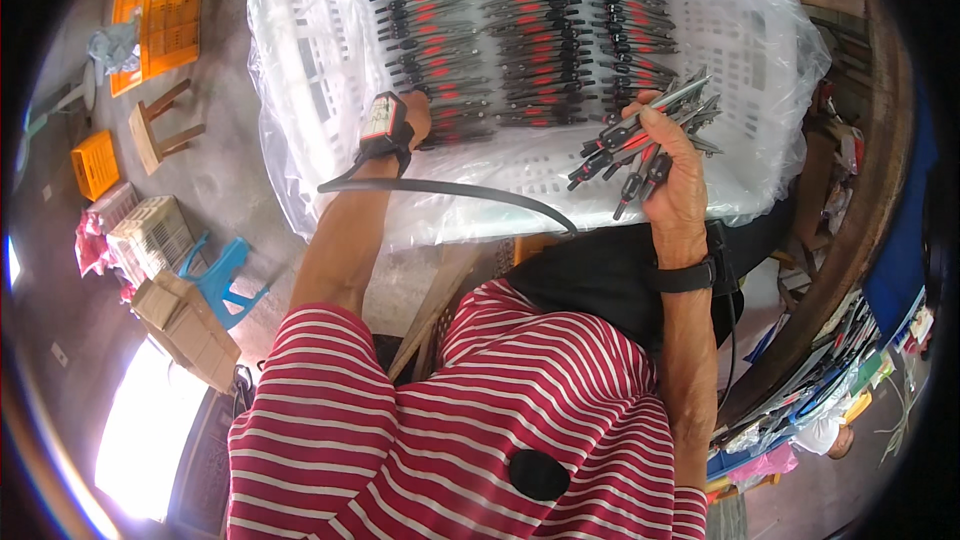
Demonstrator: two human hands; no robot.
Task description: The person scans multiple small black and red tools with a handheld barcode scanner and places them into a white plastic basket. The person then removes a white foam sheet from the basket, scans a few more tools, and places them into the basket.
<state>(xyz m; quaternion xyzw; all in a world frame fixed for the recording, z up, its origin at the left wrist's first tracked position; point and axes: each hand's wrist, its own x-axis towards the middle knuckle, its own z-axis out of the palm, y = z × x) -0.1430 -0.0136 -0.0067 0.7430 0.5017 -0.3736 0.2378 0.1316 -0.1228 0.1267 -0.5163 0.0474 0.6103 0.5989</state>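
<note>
In the right hand, a splayed bundle of slim grey metal pieces with black ends and red middles is gripped. Left hand placed at the near end of a left column of like pieces; finger opening cannot be told. Beneath and beyond both: white perforated plastic crate. Pieces could be shed if grip is loosened unevenly.

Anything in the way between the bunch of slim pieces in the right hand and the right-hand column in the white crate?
Nothing visible: the right hand holds the bunch near the closer end of the right-hand column in the crate. The black cable runs to the lower left, outside that gap.
</note>
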